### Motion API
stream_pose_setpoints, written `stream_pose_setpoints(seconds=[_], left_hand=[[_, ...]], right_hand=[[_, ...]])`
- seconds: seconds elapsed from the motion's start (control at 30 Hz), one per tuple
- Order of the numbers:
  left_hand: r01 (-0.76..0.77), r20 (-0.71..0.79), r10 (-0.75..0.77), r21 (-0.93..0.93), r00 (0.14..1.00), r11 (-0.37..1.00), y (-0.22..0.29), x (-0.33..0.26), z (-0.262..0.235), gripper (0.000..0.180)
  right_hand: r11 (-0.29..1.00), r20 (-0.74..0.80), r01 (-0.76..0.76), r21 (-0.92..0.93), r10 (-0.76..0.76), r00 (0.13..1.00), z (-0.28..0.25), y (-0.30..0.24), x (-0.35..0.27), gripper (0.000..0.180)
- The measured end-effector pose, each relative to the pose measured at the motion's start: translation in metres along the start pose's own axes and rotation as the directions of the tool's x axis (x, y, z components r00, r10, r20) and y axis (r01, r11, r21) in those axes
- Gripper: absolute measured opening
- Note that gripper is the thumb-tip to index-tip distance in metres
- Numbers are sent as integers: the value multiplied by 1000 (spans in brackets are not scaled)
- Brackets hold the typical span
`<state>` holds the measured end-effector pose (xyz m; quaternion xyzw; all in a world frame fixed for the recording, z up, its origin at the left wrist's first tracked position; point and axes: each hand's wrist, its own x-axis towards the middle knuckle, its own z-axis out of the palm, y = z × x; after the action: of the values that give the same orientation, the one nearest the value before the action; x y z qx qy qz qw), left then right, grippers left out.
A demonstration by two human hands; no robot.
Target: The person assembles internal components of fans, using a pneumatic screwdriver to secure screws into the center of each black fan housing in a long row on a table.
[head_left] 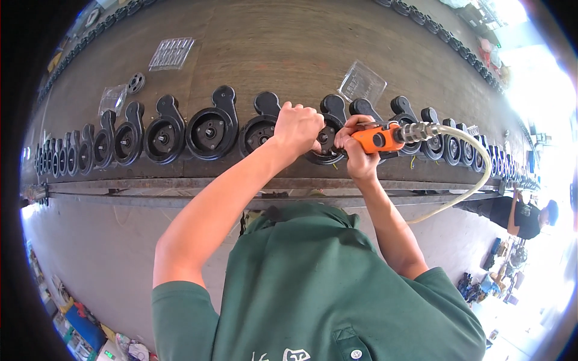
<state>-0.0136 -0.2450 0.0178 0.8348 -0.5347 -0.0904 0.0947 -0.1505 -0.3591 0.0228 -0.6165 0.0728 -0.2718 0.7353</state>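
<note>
My right hand (pixel 359 149) is wrapped round an orange air tool (pixel 376 139), which lies on its side with its metal hose coupling pointing right. The tool's working end is hidden behind my fingers. Beside it, my left hand (pixel 299 127) is closed over the gap between two black round housings, its thumb side toward the tool. Whatever its fingers grip cannot be made out. Between my hands shows one black housing (pixel 327 137) with a rounded lug at its top. Just left of it, another black housing (pixel 257 137) is partly covered by my left hand.
A long row of similar housings (pixel 212 133) runs along the near edge of the brown table (pixel 265 54). Clear plastic trays (pixel 363 81) and a grey wheel (pixel 136 82) lie behind it. A pale hose (pixel 481 174) loops from the tool. Another person (pixel 522 213) stands at far right.
</note>
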Motion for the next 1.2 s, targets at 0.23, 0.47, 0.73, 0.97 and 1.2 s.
stream_pose_setpoints(seconds=[0.23,0.47,0.73,0.97,1.2], left_hand=[[4,35,-4,-1,999,1000,1,1,-6,53],[-2,-60,2,-6,998,1000,-2,1,6,46],[-19,-83,17,-18,996,1000,-3,1,7,46],[-14,-94,12,-18,995,1000,-3,-1,7,45],[-27,-112,25,-17,993,999,-6,1,11,44]], right_hand=[[999,-66,-23,34,25,998,4,2,2,24],[999,-49,-23,24,24,998,1,4,2,24],[998,16,-39,39,38,999,1,5,1,25],[999,24,-31,-20,31,999,3,7,-2,22],[997,-11,32,-71,-32,999,2,12,-1,23]])
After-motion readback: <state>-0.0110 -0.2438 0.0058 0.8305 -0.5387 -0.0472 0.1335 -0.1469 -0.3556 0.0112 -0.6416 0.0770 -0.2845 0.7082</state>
